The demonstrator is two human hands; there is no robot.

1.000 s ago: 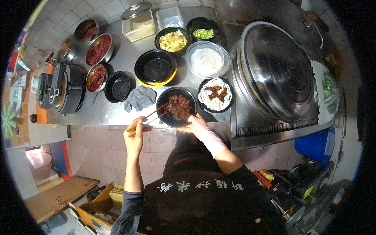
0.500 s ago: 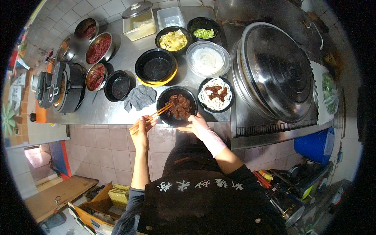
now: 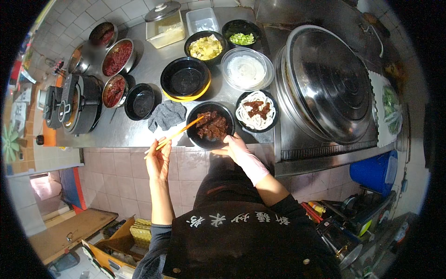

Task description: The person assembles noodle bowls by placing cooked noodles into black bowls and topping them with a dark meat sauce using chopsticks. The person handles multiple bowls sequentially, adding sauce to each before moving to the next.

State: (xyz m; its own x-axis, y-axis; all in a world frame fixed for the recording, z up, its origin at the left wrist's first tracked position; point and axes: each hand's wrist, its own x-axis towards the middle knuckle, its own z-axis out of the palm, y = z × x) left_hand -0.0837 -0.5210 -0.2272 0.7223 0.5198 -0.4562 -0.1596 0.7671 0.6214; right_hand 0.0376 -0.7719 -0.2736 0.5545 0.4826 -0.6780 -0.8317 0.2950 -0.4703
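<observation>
A pair of wooden chopsticks (image 3: 175, 133) is pinched in my bare left hand (image 3: 159, 160), their tips among dark brown meat pieces (image 3: 213, 125) in a black bowl (image 3: 191, 136). The bowl sits at the counter's front edge. My right hand (image 3: 238, 151), in a thin pale pink glove, closes on the bowl's right front rim. Just right of it stands a second black bowl (image 3: 271, 124) with thick white noodles (image 3: 246, 117) and brown meat (image 3: 258, 109) on top. Beside the meat bowl, on the left, lies a crumpled grey cloth (image 3: 166, 115).
Stacked bowls (image 3: 185, 78), a lidded plastic tub (image 3: 247, 69), yellow chopped food (image 3: 206, 47) and green pieces (image 3: 241, 38) stand behind. Red-paste bowls (image 3: 117, 58) and a black cooker (image 3: 82, 104) line the left. A large domed pot lid (image 3: 332, 86) rises at right.
My left hand has moved left and slightly down with the chopsticks, whose tips now lie nearer the far left of the meat. My right hand stays at the bowl's rim.
</observation>
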